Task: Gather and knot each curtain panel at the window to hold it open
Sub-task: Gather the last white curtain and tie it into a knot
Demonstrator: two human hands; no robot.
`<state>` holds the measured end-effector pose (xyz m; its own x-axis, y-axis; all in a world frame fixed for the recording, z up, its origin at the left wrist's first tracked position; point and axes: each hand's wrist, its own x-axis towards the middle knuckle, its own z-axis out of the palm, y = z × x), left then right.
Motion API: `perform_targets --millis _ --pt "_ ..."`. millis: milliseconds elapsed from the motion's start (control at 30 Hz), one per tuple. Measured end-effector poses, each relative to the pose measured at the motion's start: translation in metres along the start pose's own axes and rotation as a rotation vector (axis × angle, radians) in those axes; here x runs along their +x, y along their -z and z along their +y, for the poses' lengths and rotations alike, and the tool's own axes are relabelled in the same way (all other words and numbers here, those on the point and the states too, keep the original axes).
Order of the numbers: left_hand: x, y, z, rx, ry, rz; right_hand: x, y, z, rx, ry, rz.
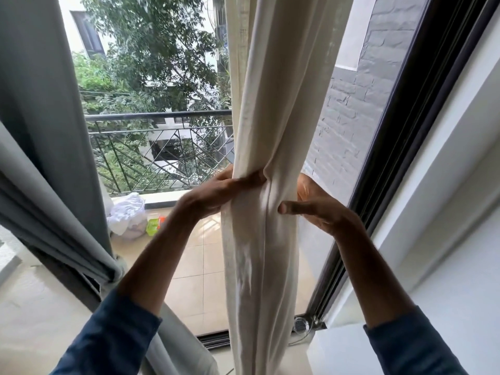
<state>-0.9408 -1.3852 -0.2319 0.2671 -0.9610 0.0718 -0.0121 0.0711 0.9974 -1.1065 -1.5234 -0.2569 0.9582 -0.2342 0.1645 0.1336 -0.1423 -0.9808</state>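
Soft, even daylight comes through a tall glass door in a black metal frame [378, 147]. A plain white interior wall [460, 226] runs beside the frame on the right. Beyond the glass lies a balcony floor of glossy beige square tiles [194, 266], closed by a black metal railing with diagonal bars [162, 147]. A crumpled white cloth bundle [127, 215] lies at the railing's base, with a small lime-green plastic basket [153, 226] just beside it. A grey-painted brick wall [351, 117] closes the balcony's right side. Leafy green trees [151, 55] and a white building with 1 dark window [86, 36] stand behind.
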Motion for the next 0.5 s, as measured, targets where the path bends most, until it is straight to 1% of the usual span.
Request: perform_targets --millis 67,167,233,300,333,400,433,500 --pt "0.003 0.005 -0.001 0.039 -0.053 0.045 -0.001 0.003 0.001 -0.092 -0.021 0.069" --pt "0.008 0.016 -0.006 0.227 -0.179 0.132 -0.010 0.013 0.009 -0.173 -0.071 0.198" --pt "0.008 0.019 -0.017 0.417 -0.232 0.183 -0.017 0.012 0.021 -0.221 -0.054 0.259" --pt "0.006 0.022 -0.037 0.684 -0.230 0.262 -0.019 0.007 0.045 -0.299 -0.019 0.341" --pt "0.005 0.023 -0.047 0.830 -0.200 0.304 -0.020 0.004 0.058 -0.373 -0.002 0.353" --pt "0.000 0.023 -0.065 1.082 -0.153 0.385 -0.024 0.005 0.075 -0.555 0.020 0.325" --pt "-0.003 0.020 -0.069 1.155 -0.152 0.421 -0.025 0.009 0.077 -0.579 0.020 0.313" --pt "-0.012 0.004 -0.065 1.219 -0.188 0.523 -0.025 0.017 0.080 -0.491 -0.006 0.327"
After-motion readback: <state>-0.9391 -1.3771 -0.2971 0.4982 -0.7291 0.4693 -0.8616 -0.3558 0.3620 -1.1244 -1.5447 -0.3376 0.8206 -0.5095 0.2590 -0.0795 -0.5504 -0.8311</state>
